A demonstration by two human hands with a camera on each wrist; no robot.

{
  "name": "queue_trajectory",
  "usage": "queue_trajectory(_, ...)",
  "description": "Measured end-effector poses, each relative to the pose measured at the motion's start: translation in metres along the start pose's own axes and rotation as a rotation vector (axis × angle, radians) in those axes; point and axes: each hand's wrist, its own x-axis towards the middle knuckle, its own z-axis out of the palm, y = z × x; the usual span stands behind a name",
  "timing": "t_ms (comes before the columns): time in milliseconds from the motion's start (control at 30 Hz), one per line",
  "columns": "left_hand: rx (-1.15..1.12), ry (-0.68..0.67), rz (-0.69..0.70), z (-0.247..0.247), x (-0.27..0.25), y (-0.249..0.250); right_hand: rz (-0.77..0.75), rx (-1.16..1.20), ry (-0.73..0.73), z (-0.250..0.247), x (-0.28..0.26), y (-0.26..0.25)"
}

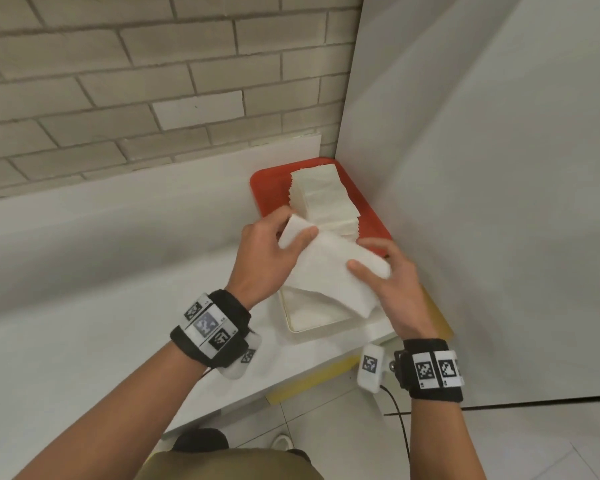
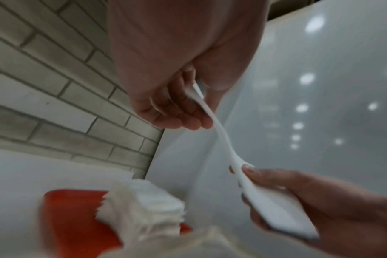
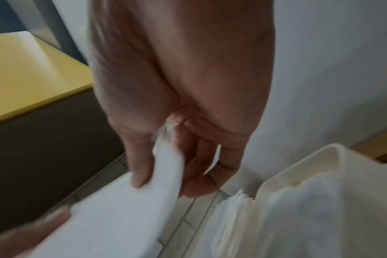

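Note:
A white paper napkin (image 1: 326,268) is stretched between both hands above a cream rectangular holder (image 1: 321,323) on the white counter. My left hand (image 1: 274,251) pinches the napkin's far upper corner between thumb and fingers. My right hand (image 1: 385,271) pinches its right edge, thumb on top. From the left wrist view the napkin (image 2: 219,132) shows edge-on, running from the left hand (image 2: 183,111) down to the right hand (image 2: 298,200). The right wrist view has the right hand (image 3: 177,157) gripping the napkin (image 3: 126,218). A tall stack of napkins (image 1: 323,199) sits on an orange tray (image 1: 271,188).
A grey brick wall (image 1: 136,81) runs behind the counter, and a white panel (image 1: 482,202) closes it off on the right. The counter's front edge (image 1: 309,382) has a yellow strip. Tiled floor (image 1: 326,438) and a shoe lie below.

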Motion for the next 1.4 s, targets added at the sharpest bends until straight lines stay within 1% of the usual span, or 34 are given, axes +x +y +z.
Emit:
queue_trajectory(67, 0.049, 0.005, -0.112, 0.014, -0.009, -0.024, 0.09, 0.059, 0.097, -0.008, 0.007, 0.022)
queue_trajectory(100, 0.097, -0.011, -0.158, 0.021, -0.014, -0.037, 0.116, 0.034, 0.128, -0.01, 0.01, 0.032)
queue_trajectory(167, 0.215, -0.053, -0.209, 0.038, -0.024, -0.06, 0.11, -0.178, 0.188, -0.01, 0.018, 0.049)
queue_trajectory(200, 0.289, -0.077, -0.21, 0.046, -0.027, -0.07, 0.099, -0.307, 0.209, -0.009, 0.021, 0.055)
queue_trajectory(300, 0.515, -0.145, -0.172, 0.065, -0.034, -0.087, 0.051, -0.604, 0.256, -0.002, 0.028, 0.068)
queue_trajectory(400, 0.651, -0.168, -0.103, 0.073, -0.039, -0.09, -0.017, -0.906, 0.289, 0.009, 0.029, 0.071)
queue_trajectory(433, 0.681, -0.149, -0.047, 0.074, -0.041, -0.088, -0.067, -0.97, 0.316, 0.012, 0.026, 0.069)
queue_trajectory(500, 0.718, -0.131, 0.104, 0.074, -0.043, -0.082, -0.181, -0.983, 0.333, 0.019, 0.023, 0.064)
queue_trajectory(533, 0.744, -0.188, 0.158, 0.073, -0.044, -0.079, -0.199, -0.968, 0.284, 0.023, 0.021, 0.062)
queue_trajectory(567, 0.782, -0.285, 0.172, 0.073, -0.044, -0.077, -0.158, -0.973, 0.194, 0.027, 0.019, 0.062)
queue_trajectory(600, 0.829, -0.395, 0.139, 0.072, -0.043, -0.076, -0.05, -1.01, 0.079, 0.032, 0.018, 0.064)
queue_trajectory(633, 0.874, -0.481, 0.078, 0.073, -0.042, -0.076, 0.082, -1.055, -0.039, 0.035, 0.019, 0.066)
queue_trajectory(667, 0.905, -0.534, 0.025, 0.072, -0.039, -0.076, 0.199, -1.085, -0.131, 0.037, 0.021, 0.065)
queue_trajectory(700, 0.917, -0.571, -0.004, 0.069, -0.036, -0.077, 0.268, -1.088, -0.18, 0.039, 0.023, 0.063)
queue_trajectory(733, 0.917, -0.593, -0.008, 0.066, -0.034, -0.077, 0.3, -1.077, -0.192, 0.041, 0.024, 0.059)
queue_trajectory(800, 0.898, -0.592, 0.036, 0.055, -0.034, -0.076, 0.282, -1.085, -0.166, 0.046, 0.02, 0.048)
queue_trajectory(833, 0.863, -0.561, 0.066, 0.046, -0.037, -0.075, 0.23, -1.098, -0.124, 0.052, 0.015, 0.042)
queue_trajectory(900, 0.713, -0.418, 0.096, 0.018, -0.049, -0.075, 0.069, -1.021, 0.003, 0.068, -0.002, 0.03)
queue_trajectory(967, 0.537, -0.26, 0.058, -0.021, -0.072, -0.079, -0.074, -0.821, 0.099, 0.096, -0.026, 0.018)
queue_trajectory(1033, 0.399, -0.147, -0.031, -0.069, -0.103, -0.09, -0.136, -0.654, 0.116, 0.137, -0.055, 0.01)
queue_trajectory(1100, 0.335, -0.067, -0.119, -0.122, -0.136, -0.112, -0.133, -0.528, 0.111, 0.185, -0.083, 0.008)
queue_trajectory(1200, 0.339, 0.014, -0.221, -0.207, -0.187, -0.162, -0.08, -0.375, 0.07, 0.265, -0.123, 0.012)
queue_trajectory(1333, 0.399, 0.127, -0.334, -0.326, -0.245, -0.227, -0.008, -0.318, -0.018, 0.379, -0.166, 0.02)
queue_trajectory(1400, 0.437, 0.17, -0.366, -0.383, -0.265, -0.257, -0.017, -0.325, -0.084, 0.437, -0.181, 0.025)
